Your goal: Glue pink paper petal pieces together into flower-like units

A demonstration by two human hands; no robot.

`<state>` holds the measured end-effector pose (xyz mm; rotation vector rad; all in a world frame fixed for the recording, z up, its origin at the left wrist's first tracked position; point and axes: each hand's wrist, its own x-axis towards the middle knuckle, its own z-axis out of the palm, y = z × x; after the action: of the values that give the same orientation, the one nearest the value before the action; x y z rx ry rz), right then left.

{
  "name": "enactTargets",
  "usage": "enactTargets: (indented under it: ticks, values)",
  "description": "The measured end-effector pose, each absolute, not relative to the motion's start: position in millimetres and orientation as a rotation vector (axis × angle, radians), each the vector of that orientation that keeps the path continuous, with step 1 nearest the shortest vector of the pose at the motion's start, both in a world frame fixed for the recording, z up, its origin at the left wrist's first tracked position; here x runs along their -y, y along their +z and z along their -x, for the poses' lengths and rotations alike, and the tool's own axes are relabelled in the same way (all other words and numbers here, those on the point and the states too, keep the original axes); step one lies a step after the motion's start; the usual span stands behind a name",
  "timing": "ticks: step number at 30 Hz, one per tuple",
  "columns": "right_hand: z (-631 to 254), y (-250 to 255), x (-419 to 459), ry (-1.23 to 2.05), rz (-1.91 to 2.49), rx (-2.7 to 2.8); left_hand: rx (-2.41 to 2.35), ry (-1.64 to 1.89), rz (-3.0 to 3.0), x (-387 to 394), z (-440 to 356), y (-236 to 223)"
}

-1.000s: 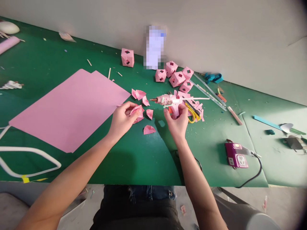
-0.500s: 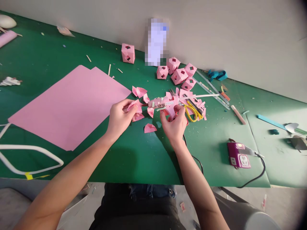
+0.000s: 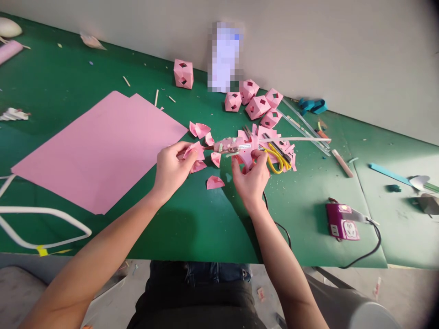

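Observation:
My left hand [image 3: 174, 169] pinches a small folded piece of pink paper [image 3: 195, 150] between thumb and fingers. Wrapped round the handle of a pink hot glue gun [image 3: 236, 145] is my right hand [image 3: 252, 176]. The gun's nozzle points left and meets the edge of the held paper; whether it touches I cannot tell. A long white glue stick [image 3: 298, 139] sticks out of its back end. Several curved pink paper pieces [image 3: 215, 183] lie on the green table round the nozzle and under my left hand.
A large pink paper sheet [image 3: 103, 151] lies at left. Several folded pink paper balls [image 3: 258, 107] sit at the back, near a leaning blurred phone [image 3: 224, 59]. Yellow-handled scissors [image 3: 279, 162] rest on paper scraps. A purple power socket [image 3: 343, 221] with a black cord stands at right.
My right hand and the glue gun have shifted slightly right. The glue stick reaches further right behind the gun. My left hand keeps its place with the paper.

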<state>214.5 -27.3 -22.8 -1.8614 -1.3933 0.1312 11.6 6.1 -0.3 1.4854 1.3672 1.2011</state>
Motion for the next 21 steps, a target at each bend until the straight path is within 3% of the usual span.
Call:
enactTargets:
  ticks: [21]
  values:
    - [-216.5, -22.5, 28.8, 0.028, 1.852, 1.418, -1.372, 1.250, -1.526, -4.6, -12.7, -2.2]
